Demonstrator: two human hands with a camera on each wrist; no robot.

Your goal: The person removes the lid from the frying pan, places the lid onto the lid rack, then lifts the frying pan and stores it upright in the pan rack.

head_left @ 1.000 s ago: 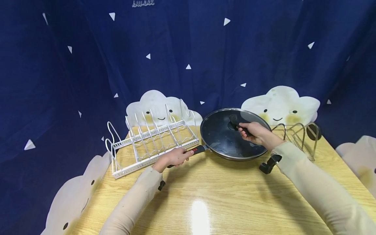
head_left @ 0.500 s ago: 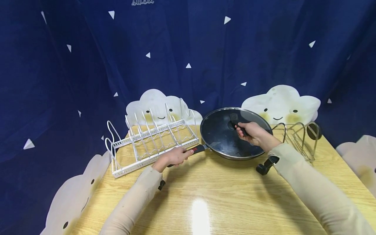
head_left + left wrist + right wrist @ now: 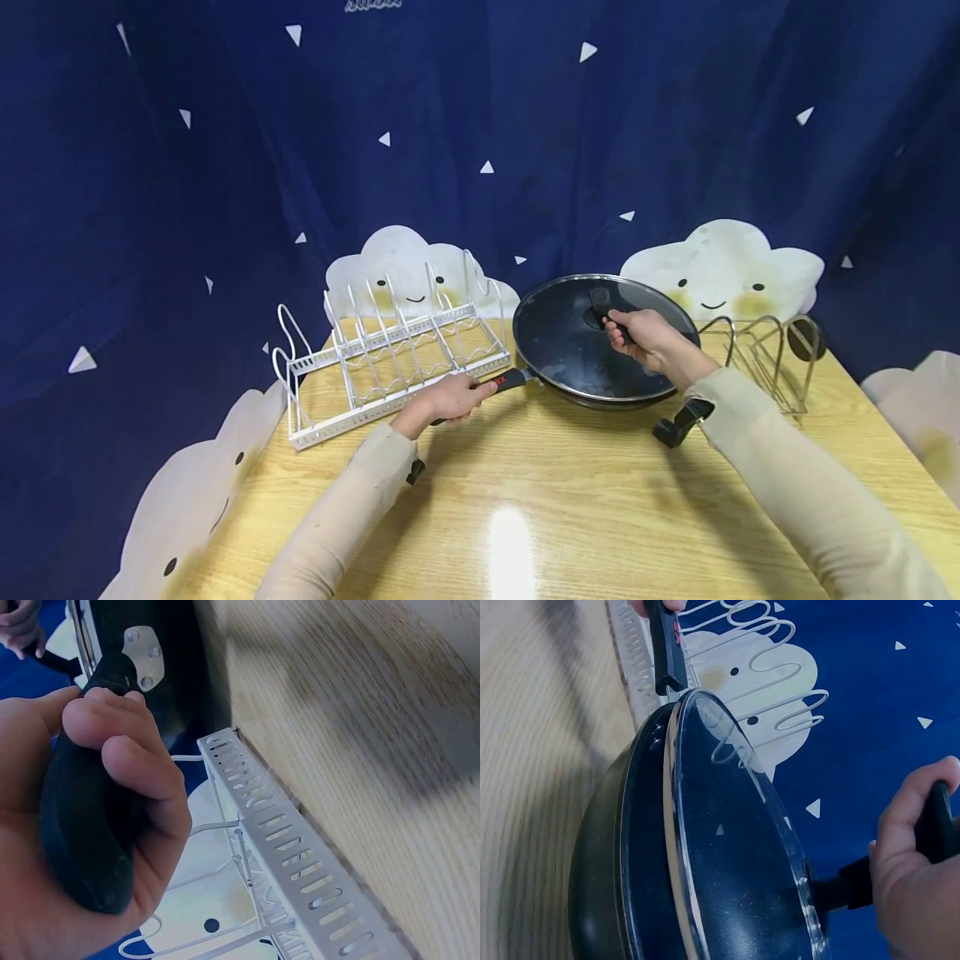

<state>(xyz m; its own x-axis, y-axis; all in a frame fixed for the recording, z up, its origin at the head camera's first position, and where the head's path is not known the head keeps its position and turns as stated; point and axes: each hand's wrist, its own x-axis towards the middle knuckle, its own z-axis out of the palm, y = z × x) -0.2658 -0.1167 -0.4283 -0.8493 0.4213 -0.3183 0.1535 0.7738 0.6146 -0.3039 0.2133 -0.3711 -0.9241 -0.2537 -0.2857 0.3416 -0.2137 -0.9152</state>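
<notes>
My left hand (image 3: 447,398) grips the black handle (image 3: 82,825) of a dark wok-shaped pan (image 3: 596,892), its fingers curled round the grip. Over the pan lies a large glass lid (image 3: 570,354) with a metal rim. The right hand (image 3: 641,340) holds the lid's black handle (image 3: 855,883), fingers wrapped round it. In the right wrist view a gap shows between the lid's rim and the pan's rim on the near side; the lid sits tilted there. Most of the pan's inside is hidden beneath the lid.
A white wire rack (image 3: 397,358) with upright dividers stands to the left, close to the pan handle. Behind the right wrist is a smaller metal rack (image 3: 776,367) with a round black piece (image 3: 806,340). A blue curtain (image 3: 480,108) hangs behind the wooden table (image 3: 585,517).
The right hand and wrist have shifted slightly left, still holding the lid handle. My left hand keeps its hold on the pan handle. The head view has moved a little.
</notes>
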